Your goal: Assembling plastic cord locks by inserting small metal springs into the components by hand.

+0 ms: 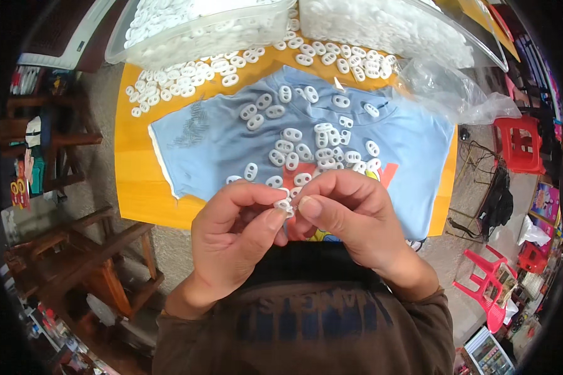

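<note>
Close to my body, both hands meet over the near edge of a blue T-shirt [219, 147]. Between the thumb and index finger of my left hand [234, 234] is a small white plastic piece [284, 205], apparently oval with holes. The fingers of my right hand [363, 219] are pinched together right beside that piece; whatever lies between their tips is hidden. Many similar white two-hole ovals, such as this piece [251, 171], lie scattered over the shirt just beyond my fingertips.
The shirt is spread on a yellow-topped table [141, 194]. Loose white ovals [187, 78] cover its far side, before a clear plastic bin [231, 31] and a second bin [388, 31], both full. A clear plastic bag [444, 94] lies far right. Red stools [520, 144] and wooden furniture [100, 262] stand around.
</note>
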`<state>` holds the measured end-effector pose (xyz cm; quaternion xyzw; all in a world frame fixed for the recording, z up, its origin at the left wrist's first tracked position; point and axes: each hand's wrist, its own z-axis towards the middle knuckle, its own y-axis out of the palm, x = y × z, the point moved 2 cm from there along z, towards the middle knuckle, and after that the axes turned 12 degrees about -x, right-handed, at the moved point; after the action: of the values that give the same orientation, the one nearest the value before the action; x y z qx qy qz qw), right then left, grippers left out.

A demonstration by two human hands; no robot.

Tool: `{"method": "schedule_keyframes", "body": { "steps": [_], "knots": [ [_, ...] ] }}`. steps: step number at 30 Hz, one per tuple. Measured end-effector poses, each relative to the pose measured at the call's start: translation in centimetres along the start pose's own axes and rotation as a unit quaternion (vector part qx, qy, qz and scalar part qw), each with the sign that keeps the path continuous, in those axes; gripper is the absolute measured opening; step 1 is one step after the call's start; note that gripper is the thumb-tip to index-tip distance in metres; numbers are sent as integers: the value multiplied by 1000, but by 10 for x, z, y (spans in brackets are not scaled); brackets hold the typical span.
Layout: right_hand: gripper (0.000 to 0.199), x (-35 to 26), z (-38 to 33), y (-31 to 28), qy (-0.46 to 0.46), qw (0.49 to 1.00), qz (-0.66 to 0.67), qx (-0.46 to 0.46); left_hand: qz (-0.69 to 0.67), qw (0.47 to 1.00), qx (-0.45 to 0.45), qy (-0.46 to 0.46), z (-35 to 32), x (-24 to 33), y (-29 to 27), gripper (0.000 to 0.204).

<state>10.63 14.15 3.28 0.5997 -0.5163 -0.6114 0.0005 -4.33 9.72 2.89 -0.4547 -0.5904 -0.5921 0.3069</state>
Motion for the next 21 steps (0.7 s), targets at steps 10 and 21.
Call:
{"method": "schedule_keyframes", "body": {
  "steps": [10,21],
  "knots": [
    [13,6,-7,-3,-47,998,-27,11,29,1000,-10,-2,-1,-5,7,17],
    [12,5,-1,-4,-64,994,-82,27,47,999,-10,15,3,-2,1,16]
  ]
}}
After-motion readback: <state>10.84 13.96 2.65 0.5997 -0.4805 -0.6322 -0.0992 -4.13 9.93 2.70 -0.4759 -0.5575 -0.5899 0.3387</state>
